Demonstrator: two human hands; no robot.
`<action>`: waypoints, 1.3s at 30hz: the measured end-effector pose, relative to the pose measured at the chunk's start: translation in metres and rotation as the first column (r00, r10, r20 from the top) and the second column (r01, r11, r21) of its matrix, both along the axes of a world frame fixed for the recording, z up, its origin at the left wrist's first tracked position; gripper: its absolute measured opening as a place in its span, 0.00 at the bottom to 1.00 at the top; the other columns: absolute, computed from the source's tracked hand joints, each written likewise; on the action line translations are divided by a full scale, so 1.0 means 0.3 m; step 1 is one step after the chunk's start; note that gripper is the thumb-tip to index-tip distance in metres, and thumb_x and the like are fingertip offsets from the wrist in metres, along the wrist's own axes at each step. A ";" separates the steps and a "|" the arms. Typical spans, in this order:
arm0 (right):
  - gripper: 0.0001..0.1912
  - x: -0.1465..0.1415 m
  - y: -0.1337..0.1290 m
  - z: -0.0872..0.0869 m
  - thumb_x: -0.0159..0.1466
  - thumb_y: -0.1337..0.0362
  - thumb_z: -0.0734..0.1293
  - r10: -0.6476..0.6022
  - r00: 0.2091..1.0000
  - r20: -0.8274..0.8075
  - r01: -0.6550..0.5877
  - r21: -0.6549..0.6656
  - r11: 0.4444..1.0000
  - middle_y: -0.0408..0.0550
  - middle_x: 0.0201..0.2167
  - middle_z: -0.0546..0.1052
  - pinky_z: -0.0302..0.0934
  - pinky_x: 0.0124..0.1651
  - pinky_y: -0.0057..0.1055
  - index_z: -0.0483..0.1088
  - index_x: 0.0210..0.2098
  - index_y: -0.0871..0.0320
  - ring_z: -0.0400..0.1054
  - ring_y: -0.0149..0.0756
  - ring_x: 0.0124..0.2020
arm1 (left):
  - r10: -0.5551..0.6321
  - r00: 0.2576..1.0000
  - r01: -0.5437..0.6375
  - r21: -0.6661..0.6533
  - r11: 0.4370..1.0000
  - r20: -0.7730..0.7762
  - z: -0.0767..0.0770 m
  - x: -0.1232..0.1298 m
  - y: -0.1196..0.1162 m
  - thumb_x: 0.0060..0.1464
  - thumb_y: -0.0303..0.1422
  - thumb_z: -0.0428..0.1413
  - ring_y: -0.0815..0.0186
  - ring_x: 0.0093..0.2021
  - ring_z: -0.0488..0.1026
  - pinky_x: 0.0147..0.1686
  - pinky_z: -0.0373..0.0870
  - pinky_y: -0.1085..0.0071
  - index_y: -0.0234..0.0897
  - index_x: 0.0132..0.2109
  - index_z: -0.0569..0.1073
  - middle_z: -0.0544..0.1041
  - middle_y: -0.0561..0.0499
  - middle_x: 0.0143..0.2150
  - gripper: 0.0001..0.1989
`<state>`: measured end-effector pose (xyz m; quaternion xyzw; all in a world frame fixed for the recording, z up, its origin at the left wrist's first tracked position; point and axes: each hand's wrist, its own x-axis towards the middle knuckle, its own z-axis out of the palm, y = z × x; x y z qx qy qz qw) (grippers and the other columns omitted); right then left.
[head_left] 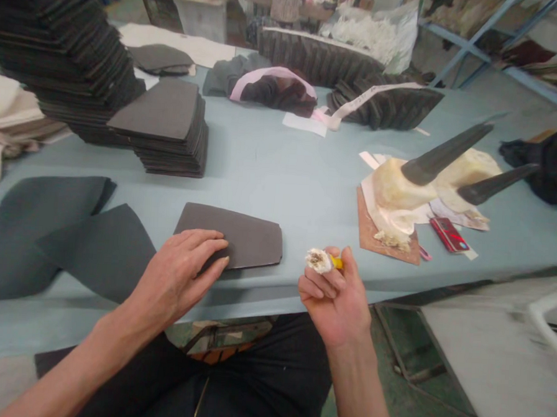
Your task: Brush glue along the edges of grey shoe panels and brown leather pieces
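Observation:
My left hand (182, 269) lies on the near left part of a dark grey flat panel (246, 235), with its fingers stretched out over the surface. The panel has tapered sides and lies close to the front edge of the table. To the right of it, my right hand (337, 292) is raised with the palm up and the fingers curled round a yellow-handled brush (322, 261). Its head is caked in whitish stuff and points left, apart from the panel. Most of the handle is hidden in my fingers.
Stacks of dark panels (157, 112) rise at the back left of the blue-green table (262, 164). Loose dark sheets (85, 236) lie left. At right stand glue-crusted pots (398, 184) with dark upright handles, near a red box-like item (449, 235). Bundled dark pieces (381, 105) lie behind.

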<state>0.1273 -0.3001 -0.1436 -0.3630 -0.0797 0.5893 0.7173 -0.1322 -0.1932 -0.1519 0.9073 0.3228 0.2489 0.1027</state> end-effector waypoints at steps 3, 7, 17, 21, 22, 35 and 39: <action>0.24 -0.030 -0.014 0.025 0.54 0.48 0.85 -0.021 0.998 0.051 0.022 -0.009 1.000 0.26 0.16 0.44 0.51 0.22 0.21 0.72 0.32 0.53 0.32 0.25 0.19 | 0.043 0.984 -0.023 -0.114 0.993 0.171 0.055 0.029 -0.050 0.71 0.39 0.58 0.58 0.47 0.84 0.51 0.79 0.63 0.41 0.49 0.80 0.86 0.48 0.47 0.09; 0.25 -0.079 -0.040 0.059 0.57 0.42 0.83 -0.126 0.971 0.201 0.130 -0.005 0.992 0.27 0.15 0.45 0.54 0.21 0.21 0.73 0.32 0.53 0.34 0.24 0.18 | 0.109 0.932 0.020 -0.348 0.937 0.346 0.141 0.078 -0.138 0.69 0.31 0.60 0.69 0.33 0.81 0.37 0.76 0.75 0.41 0.40 0.79 0.83 0.56 0.34 0.06; 0.27 -0.162 -0.050 0.091 0.66 0.38 0.76 -0.263 0.812 0.520 0.264 0.074 0.962 0.32 0.14 0.54 0.56 0.22 0.22 0.75 0.30 0.55 0.48 0.24 0.15 | 0.079 0.886 0.037 -0.241 0.970 0.456 0.198 0.084 -0.230 0.65 0.25 0.62 0.71 0.34 0.79 0.38 0.78 0.75 0.39 0.45 0.76 0.82 0.54 0.36 0.05; 0.26 -0.176 -0.047 0.095 0.65 0.37 0.76 -0.259 0.804 0.536 0.256 0.082 0.963 0.33 0.13 0.55 0.56 0.22 0.22 0.76 0.30 0.55 0.49 0.25 0.15 | 0.059 0.894 0.017 -0.166 0.986 0.444 0.174 0.078 -0.226 0.66 0.25 0.63 0.69 0.37 0.80 0.41 0.79 0.72 0.38 0.47 0.75 0.83 0.52 0.38 0.06; 0.26 -0.179 -0.048 0.097 0.65 0.37 0.76 -0.256 0.803 0.538 0.252 0.084 0.964 0.33 0.13 0.55 0.57 0.23 0.22 0.76 0.30 0.55 0.50 0.25 0.15 | 0.063 0.895 0.009 -0.158 0.987 0.441 0.168 0.078 -0.225 0.65 0.25 0.63 0.69 0.38 0.80 0.41 0.79 0.72 0.38 0.47 0.75 0.83 0.52 0.38 0.06; 0.26 -0.194 -0.066 0.102 0.68 0.39 0.74 -0.262 0.714 0.650 0.281 0.077 0.957 0.34 0.15 0.60 0.59 0.24 0.24 0.75 0.31 0.56 0.56 0.25 0.16 | 0.056 0.926 -0.014 -0.113 0.993 0.373 0.146 0.072 -0.216 0.66 0.23 0.59 0.69 0.36 0.80 0.38 0.75 0.72 0.38 0.42 0.74 0.83 0.53 0.36 0.06; 0.26 -0.194 -0.071 0.103 0.68 0.38 0.74 -0.254 0.691 0.677 0.277 0.077 0.958 0.35 0.15 0.61 0.59 0.24 0.25 0.75 0.31 0.56 0.58 0.26 0.17 | 0.048 0.938 -0.025 -0.070 0.997 0.343 0.149 0.072 -0.210 0.65 0.22 0.58 0.69 0.34 0.79 0.37 0.74 0.71 0.38 0.41 0.74 0.82 0.53 0.35 0.06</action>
